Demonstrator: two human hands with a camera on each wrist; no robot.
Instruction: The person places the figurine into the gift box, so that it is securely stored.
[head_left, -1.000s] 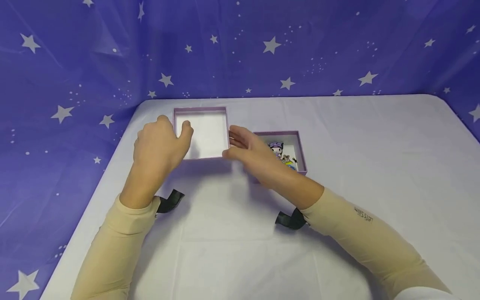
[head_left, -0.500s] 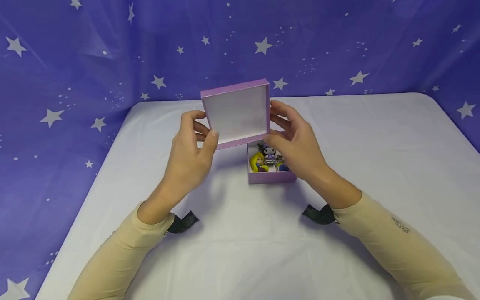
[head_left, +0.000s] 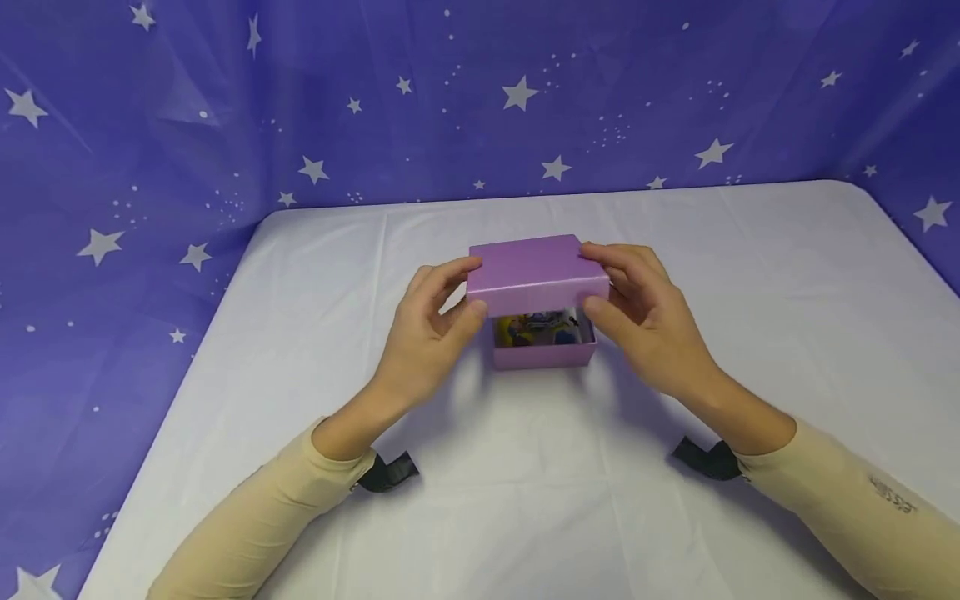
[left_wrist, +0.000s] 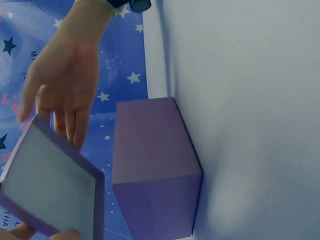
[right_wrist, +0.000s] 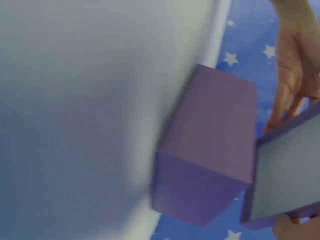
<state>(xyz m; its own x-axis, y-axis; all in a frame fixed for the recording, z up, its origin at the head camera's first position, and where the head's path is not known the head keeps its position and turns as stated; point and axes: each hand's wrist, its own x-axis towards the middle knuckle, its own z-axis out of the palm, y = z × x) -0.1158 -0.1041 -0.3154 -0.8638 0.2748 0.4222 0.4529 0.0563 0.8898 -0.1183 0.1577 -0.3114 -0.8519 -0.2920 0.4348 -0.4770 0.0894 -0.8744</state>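
A purple box lid (head_left: 534,265) with a white inside is held between both hands over the far part of a purple box (head_left: 543,357). My left hand (head_left: 429,337) grips the lid's left side, thumb at the near corner and fingers toward the top. On the opposite side my right hand (head_left: 660,329) grips it the same way. Small colourful figures (head_left: 517,329), one yellow, show inside the box below the lid; the rest are hidden. Both wrist views show the lid (left_wrist: 52,185) tilted above the box (right_wrist: 210,125), apart from it.
A white cloth (head_left: 525,500) covers the table. Purple-blue curtain (head_left: 450,100) with white stars hangs behind and at the sides. A black strap (head_left: 390,472) sticks out at the left sleeve, another black strap (head_left: 708,460) at the right.
Both hands have carried the lid rightward from the left of the box and turned it over, so its purple top now faces up above the box. The box stays on the table.
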